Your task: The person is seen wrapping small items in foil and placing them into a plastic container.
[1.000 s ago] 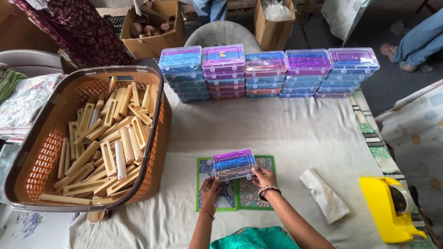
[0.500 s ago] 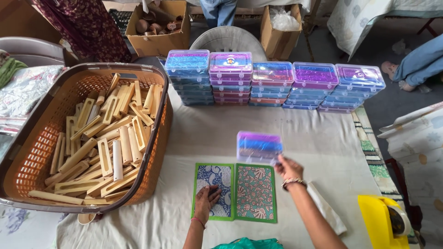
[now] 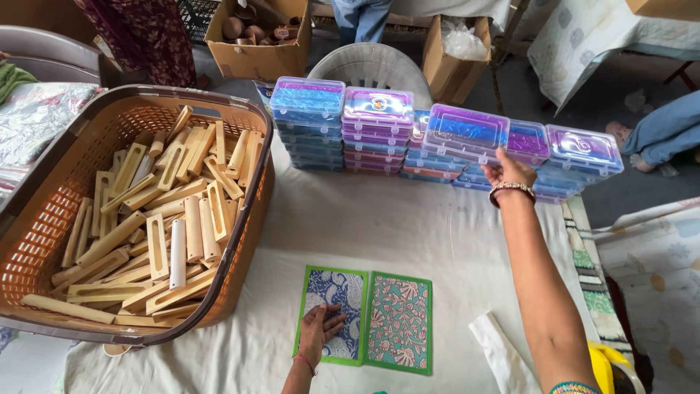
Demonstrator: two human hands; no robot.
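Right hand (image 3: 508,169) reaches far forward, arm stretched over the table, fingers closed on the near edge of a clear plastic box (image 3: 466,133) with a purple and blue lining. Box is held above the row of stacked boxes (image 3: 379,124), over the third stack from the left, tilted slightly toward the camera. Whether it touches the stack beneath cannot be told.

Left hand (image 3: 319,330) lies flat, fingers spread and holding nothing, on the blue patterned card (image 3: 332,306) near the table's front edge. A second card, teal with a green border (image 3: 399,322), lies just beside it on the right, edges touching. Two cards in all.

Five stacks of boxes run along the far edge, side by side with no gaps. Left stack and second stack stand highest.

Brown plastic basket (image 3: 44,219) fills the left side of the table, heaped with pale wooden pieces (image 3: 157,211), too many to count. Its rim stands near the blue card.

White tablecloth (image 3: 379,226) lies open between the cards and the box row. Folded white cloth (image 3: 503,357) lies right of the cards, by the right forearm.
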